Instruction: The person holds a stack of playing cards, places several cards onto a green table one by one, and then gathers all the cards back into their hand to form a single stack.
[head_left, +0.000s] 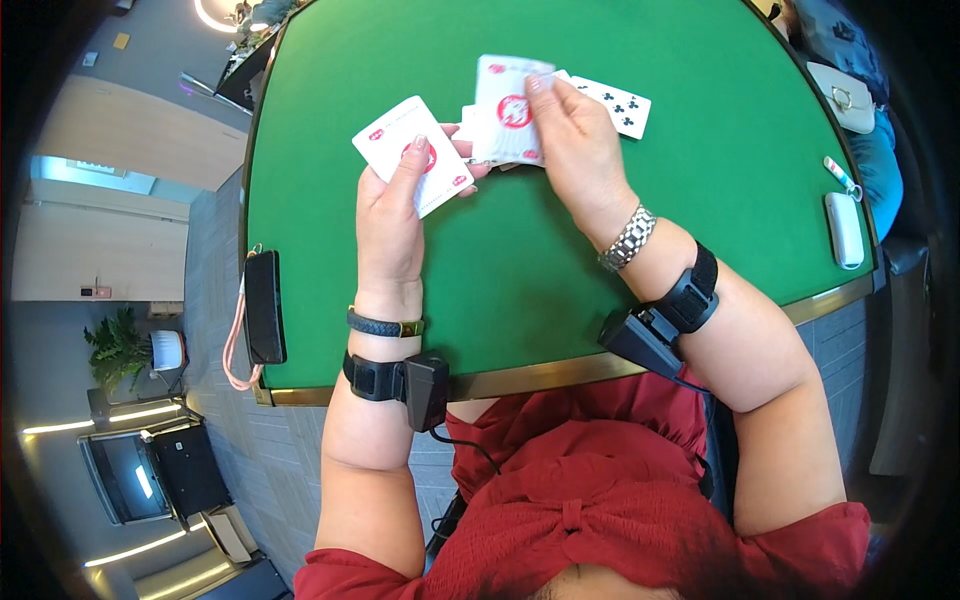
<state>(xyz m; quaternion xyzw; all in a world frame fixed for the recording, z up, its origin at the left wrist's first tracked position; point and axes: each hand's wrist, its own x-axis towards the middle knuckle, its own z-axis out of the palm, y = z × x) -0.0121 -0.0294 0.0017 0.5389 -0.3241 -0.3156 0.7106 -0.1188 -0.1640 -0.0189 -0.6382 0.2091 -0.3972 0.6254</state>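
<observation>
My left hand (394, 199) grips a deck of playing cards (390, 139), its white backs with a red emblem facing up and my thumb resting across the top card. To its right, my right hand (574, 124) holds a playing card (499, 97) back-up between thumb and fingers, slightly blurred. Beyond my right hand, a face-up card of clubs (626, 112) lies on the green felt table (517, 285). Edges of other cards show beneath and behind the held card, mostly hidden by it and my hand.
Near the table's left edge lies a black smartphone (265, 307) with a pink cord (234, 337). A white case (845, 231) and a small tube (838, 172) lie at the right edge. Another person (874, 176) sits beyond that edge, with a white handbag (840, 97).
</observation>
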